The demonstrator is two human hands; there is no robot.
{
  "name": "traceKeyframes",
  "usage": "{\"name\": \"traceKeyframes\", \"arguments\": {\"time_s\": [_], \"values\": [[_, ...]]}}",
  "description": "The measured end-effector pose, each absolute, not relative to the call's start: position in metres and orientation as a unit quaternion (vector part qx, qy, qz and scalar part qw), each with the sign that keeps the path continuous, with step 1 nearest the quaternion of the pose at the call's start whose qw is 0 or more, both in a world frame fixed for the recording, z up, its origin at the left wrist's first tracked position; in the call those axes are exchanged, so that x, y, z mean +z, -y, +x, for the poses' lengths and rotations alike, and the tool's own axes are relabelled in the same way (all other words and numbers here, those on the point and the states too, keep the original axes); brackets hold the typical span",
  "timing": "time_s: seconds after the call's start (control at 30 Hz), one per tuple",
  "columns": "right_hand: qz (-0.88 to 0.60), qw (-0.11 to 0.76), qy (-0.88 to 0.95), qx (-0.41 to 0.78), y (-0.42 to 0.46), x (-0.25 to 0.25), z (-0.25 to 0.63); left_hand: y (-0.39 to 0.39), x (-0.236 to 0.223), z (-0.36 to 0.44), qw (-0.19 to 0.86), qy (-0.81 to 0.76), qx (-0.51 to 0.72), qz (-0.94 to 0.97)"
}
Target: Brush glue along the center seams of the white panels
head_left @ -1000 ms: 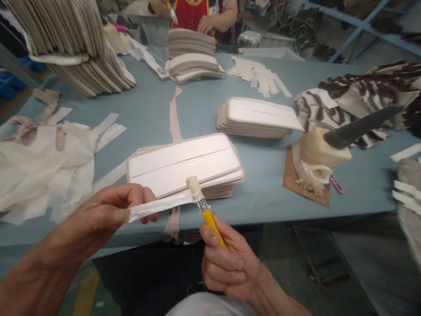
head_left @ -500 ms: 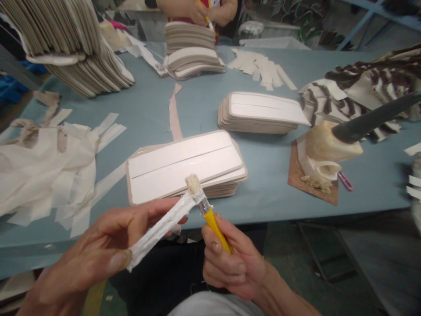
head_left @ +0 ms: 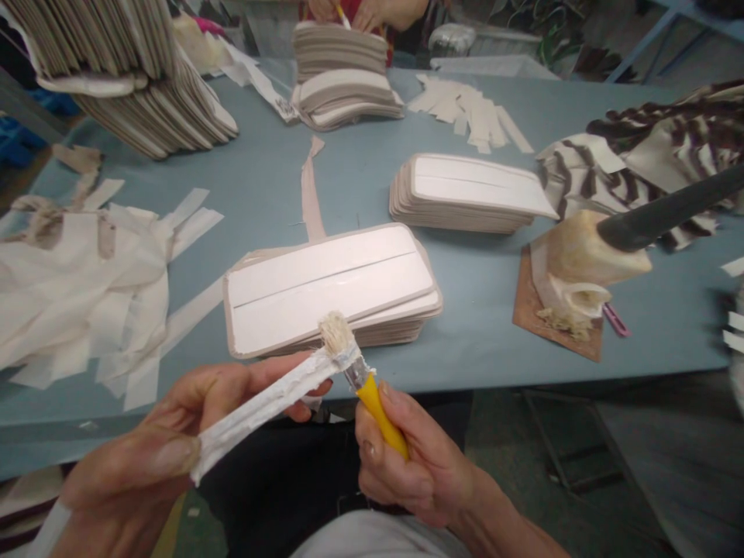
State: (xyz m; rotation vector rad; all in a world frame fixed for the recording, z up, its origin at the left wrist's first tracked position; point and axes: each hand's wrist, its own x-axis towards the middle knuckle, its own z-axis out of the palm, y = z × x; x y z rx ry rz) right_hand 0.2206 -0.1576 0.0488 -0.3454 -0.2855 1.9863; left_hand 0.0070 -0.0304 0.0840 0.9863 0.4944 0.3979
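My left hand [head_left: 174,434] pinches a long white strip [head_left: 261,407] that runs up and right from my thumb. My right hand [head_left: 415,461] grips the yellow handle of a small brush [head_left: 363,384]; its pale bristles press on the far end of the strip. Both hands hover just off the near edge of the blue table [head_left: 477,310]. Right behind them lies a stack of flat white-faced pieces [head_left: 325,291].
A second flat stack [head_left: 465,194] lies further back, a glue-crusted pot with a dark handle [head_left: 587,260] stands at right, white peeled strips [head_left: 75,287] pile at left. Tall stacks [head_left: 128,77] fill the far left. Another person's hands [head_left: 372,12] work at a far stack [head_left: 342,77].
My left hand has drawn down and left toward me, tilting the strip more steeply. The brush has stayed on the strip's far end.
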Motion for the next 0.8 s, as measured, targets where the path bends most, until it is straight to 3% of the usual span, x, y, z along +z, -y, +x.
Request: {"name": "traceKeyframes", "arguments": {"time_s": [0.1,0.3,0.57,0.8], "values": [[-0.234,0.530,0.182,0.795,0.159,0.047,0.223,0.033,0.073,-0.010,0.845,-0.251,0.195,0.429],[-0.414,0.435,0.329,0.729,0.161,0.055,0.251,0.038,0.095,-0.008,0.824,-0.426,0.157,0.338],[-0.387,0.326,0.362,0.783,0.161,0.055,0.288,0.038,0.100,-0.005,0.833,-0.414,0.098,0.352],[-0.399,0.365,0.347,0.766,0.163,0.053,0.283,0.035,0.082,-0.021,0.728,-0.423,0.057,0.536]]}}
